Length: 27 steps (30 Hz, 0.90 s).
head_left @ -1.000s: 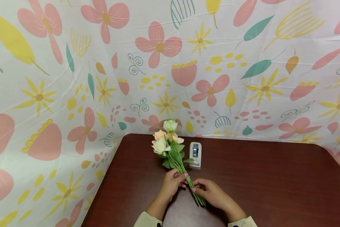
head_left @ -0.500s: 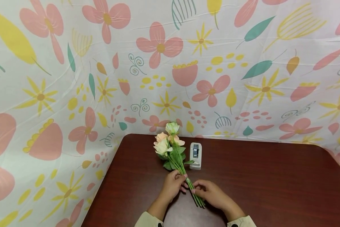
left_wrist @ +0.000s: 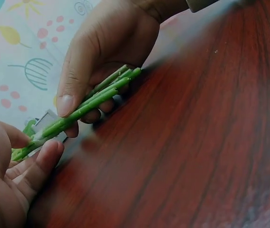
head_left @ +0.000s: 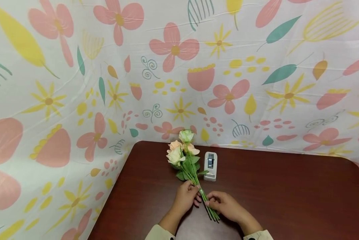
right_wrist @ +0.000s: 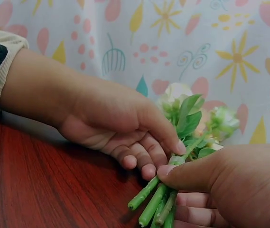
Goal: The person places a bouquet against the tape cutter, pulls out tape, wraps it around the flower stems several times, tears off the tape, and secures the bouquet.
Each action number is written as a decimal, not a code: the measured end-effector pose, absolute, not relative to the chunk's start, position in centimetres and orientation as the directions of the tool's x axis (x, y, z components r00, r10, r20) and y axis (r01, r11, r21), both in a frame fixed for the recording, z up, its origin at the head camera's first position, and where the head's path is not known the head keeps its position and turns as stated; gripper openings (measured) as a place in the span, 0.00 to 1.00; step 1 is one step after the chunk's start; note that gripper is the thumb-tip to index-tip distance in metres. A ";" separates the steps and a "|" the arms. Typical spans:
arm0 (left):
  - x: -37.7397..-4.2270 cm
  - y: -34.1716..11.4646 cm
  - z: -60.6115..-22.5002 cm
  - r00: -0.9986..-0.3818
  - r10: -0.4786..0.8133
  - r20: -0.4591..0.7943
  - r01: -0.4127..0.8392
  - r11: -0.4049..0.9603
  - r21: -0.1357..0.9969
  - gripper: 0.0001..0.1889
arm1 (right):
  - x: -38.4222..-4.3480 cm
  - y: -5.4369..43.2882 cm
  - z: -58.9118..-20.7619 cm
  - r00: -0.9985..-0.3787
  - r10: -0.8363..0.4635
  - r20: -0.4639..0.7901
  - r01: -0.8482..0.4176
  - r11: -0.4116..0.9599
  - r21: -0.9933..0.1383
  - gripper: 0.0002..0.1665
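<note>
A bunch of artificial roses (head_left: pixel 182 150), cream, peach and pale green, slants across the table with its blooms away from me. My left hand (head_left: pixel 186 197) pinches the green stems (right_wrist: pixel 153 202) just below the leaves, at a whitish, shiny band of tape (right_wrist: pixel 176 160). Lower down, my right hand (head_left: pixel 225 206) grips the same stems between thumb and fingers, their cut ends poking out past it. In the left wrist view the stem ends show beyond the right thumb. A white tape dispenser (head_left: pixel 210 166) stands just right of the leaves.
The dark red-brown wooden table (head_left: pixel 272 186) spreads to the right of the hands. Behind it and along its left side hangs a white cloth (head_left: pixel 131 66) printed with pink, yellow and green flowers, close to the table's edges.
The head view has turned slightly, so everything sits a little farther right. Both hands keep their hold on the stems, with hardly any movement along them.
</note>
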State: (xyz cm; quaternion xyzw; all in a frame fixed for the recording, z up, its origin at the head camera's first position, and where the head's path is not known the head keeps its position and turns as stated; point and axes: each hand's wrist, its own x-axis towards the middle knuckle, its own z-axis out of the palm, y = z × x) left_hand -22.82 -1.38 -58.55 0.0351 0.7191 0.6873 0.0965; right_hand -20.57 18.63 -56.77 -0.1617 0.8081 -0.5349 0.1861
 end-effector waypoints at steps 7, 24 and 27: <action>-22.7 -1.5 -58.2 -0.981 0.168 -0.092 -0.078 0.086 0.993 0.10 | -20.5 18.6 -56.7 -0.871 -0.476 -0.120 -0.070 0.363 -0.929 0.13; -22.7 -1.6 -58.1 -0.978 0.159 -0.137 -0.119 0.120 0.986 0.08 | -20.1 18.2 -56.2 -0.893 -0.440 -0.101 -0.134 0.471 -0.872 0.11; -22.7 -1.6 -58.1 -0.977 0.162 -0.139 -0.121 0.119 0.986 0.08 | -20.0 17.9 -56.1 -0.912 -0.400 -0.085 -0.162 0.542 -0.824 0.12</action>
